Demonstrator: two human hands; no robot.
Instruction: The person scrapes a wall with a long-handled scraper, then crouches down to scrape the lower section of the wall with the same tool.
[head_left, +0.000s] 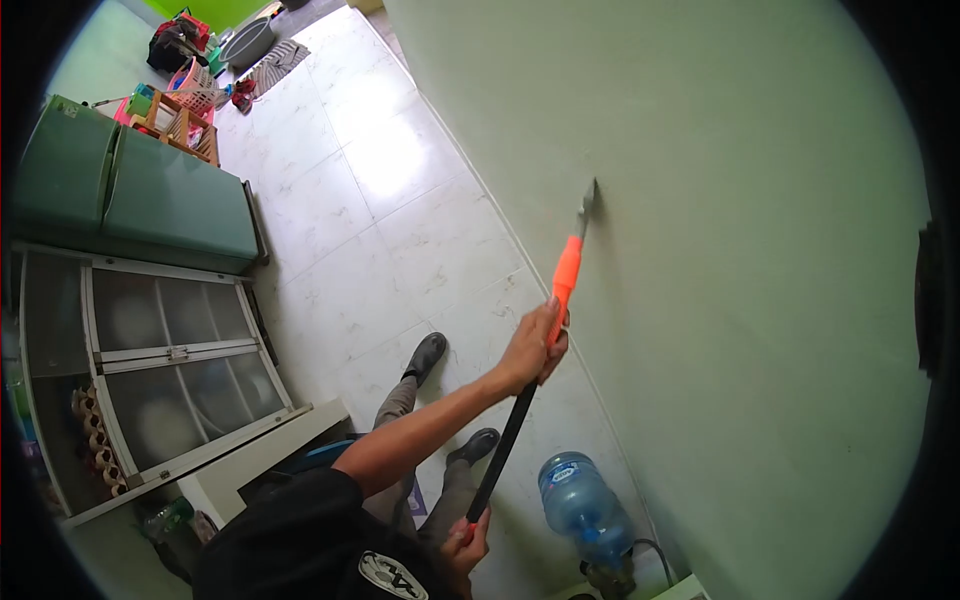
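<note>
Scraper [521, 405] slants across the middle, its metal blade [588, 198] toward 1 o'clock and its black pole running down to 6 o'clock.

From the left, brown egg trays [97, 440] sit stacked at 8 o'clock inside a glass-doored cabinet [175, 353], which spreads along 9 o'clock. Just above it, between 9 and 10, is a two-door green fridge [180, 200]; beyond that, at 10 o'clock, a pink basket [193, 88] stands among other household things. Pale tiled floor [330, 240] fills the stretch up toward 12. Two dark boots [428, 358] show at 7 and 6 o'clock.

At 6 o'clock the right hand [468, 540] is closed around the pole's lower end. Nearer the centre, toward 4, the left hand [535, 345] grips where the orange handle [566, 272] meets the pole. A blue water bottle [578, 497] is at 5 o'clock. Pale green wall [760, 300] takes up 1 to 4; whether the blade touches it, I cannot tell.
</note>
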